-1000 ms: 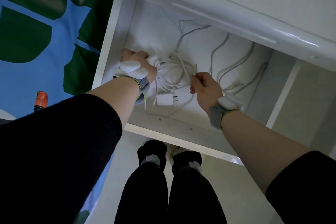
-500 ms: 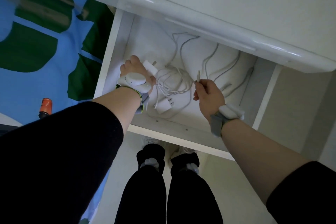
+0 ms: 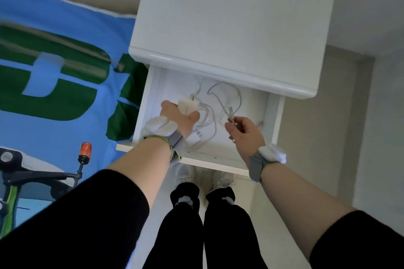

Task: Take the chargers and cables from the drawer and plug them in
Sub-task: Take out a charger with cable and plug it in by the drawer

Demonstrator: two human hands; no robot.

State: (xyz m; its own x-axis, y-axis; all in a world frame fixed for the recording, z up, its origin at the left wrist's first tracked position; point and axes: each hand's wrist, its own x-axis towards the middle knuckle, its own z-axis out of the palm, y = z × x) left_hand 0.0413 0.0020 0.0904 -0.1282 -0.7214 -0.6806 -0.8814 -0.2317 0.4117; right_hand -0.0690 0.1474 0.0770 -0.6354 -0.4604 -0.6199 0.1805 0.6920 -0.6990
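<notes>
An open white drawer [image 3: 271, 120] holds tangled white cables. My left hand [image 3: 178, 117] is shut on a white charger block [image 3: 187, 105], prongs pointing away, lifted above the drawer's left side. My right hand [image 3: 242, 132] pinches a white cable [image 3: 230, 113] near its plug end, and the cable loops back into the drawer. A second small white charger [image 3: 194, 137] lies on the drawer floor between my wrists, among coiled cable [image 3: 206, 116].
The white nightstand top [image 3: 236, 19] overhangs the drawer's back. A bed with a blue and green cover [image 3: 54, 67] lies at the left. A black device with an orange cap [image 3: 84, 150] stands at the lower left. My feet are under the drawer front.
My head has pulled back, so the nightstand top shows. My left hand has lifted the charger block upward. My right hand has raised the cable end higher above the drawer.
</notes>
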